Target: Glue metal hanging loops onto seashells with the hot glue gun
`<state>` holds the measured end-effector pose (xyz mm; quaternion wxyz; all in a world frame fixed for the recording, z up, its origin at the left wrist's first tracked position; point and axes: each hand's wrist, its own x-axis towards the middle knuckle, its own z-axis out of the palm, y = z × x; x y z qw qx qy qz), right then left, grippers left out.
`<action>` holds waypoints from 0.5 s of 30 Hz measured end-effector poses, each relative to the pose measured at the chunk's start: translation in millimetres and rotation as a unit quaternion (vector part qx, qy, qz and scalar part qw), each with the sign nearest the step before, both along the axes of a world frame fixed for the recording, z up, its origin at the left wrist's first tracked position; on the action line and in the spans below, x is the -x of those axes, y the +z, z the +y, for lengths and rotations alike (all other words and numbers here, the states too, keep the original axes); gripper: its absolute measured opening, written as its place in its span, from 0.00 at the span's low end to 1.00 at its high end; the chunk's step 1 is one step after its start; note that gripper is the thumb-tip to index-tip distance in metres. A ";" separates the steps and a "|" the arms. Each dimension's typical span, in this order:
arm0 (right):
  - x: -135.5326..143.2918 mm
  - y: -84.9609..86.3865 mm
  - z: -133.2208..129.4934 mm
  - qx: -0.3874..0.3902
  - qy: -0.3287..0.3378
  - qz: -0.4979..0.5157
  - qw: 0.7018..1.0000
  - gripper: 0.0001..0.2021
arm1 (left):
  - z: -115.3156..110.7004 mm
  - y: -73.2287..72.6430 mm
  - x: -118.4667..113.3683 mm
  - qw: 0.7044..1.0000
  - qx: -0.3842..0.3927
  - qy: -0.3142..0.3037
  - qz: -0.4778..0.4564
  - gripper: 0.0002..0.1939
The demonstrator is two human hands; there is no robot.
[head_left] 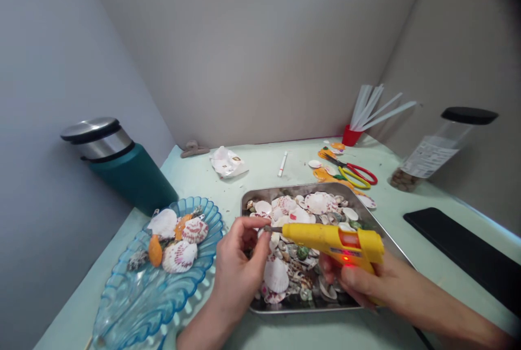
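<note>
My right hand (366,279) is wrapped round the grip of a yellow hot glue gun (321,235), whose red light glows. The gun's nozzle points left and meets the fingertips of my left hand (240,263). Those fingers are pinched on something small and dark, mostly hidden, that I cannot make out. Beneath both hands lies a metal tray (309,309) heaped with shells, among them a white scallop shell (277,275). To the left, a blue scalloped glass dish (163,312) holds several shells, including an orange shell (155,251) and a white-and-purple scallop shell (180,256).
A teal bottle (134,176) stands behind the dish. Farther back are a crumpled white packet (228,163), a white marker (282,164), scissors (354,173) and a red cup (351,135) of glue sticks. On the right are a clear jar (427,154) and a black flat object (464,252).
</note>
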<state>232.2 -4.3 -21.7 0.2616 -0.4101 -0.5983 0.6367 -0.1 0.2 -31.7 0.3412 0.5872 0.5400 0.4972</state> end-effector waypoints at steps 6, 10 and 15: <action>1.2 4.1 -0.1 -0.020 0.001 -0.007 1.000 0.20 | -0.5 0.2 -0.5 1.000 -0.004 0.000 0.012 0.07; 0.7 4.2 0.6 -0.043 -0.005 -0.014 0.999 0.17 | -0.5 1.4 -1.2 1.000 0.003 0.004 -0.003 0.06; -0.8 4.7 1.2 -0.049 -0.009 -0.029 0.998 0.14 | -0.1 0.4 -1.1 1.000 0.000 0.011 -0.022 0.06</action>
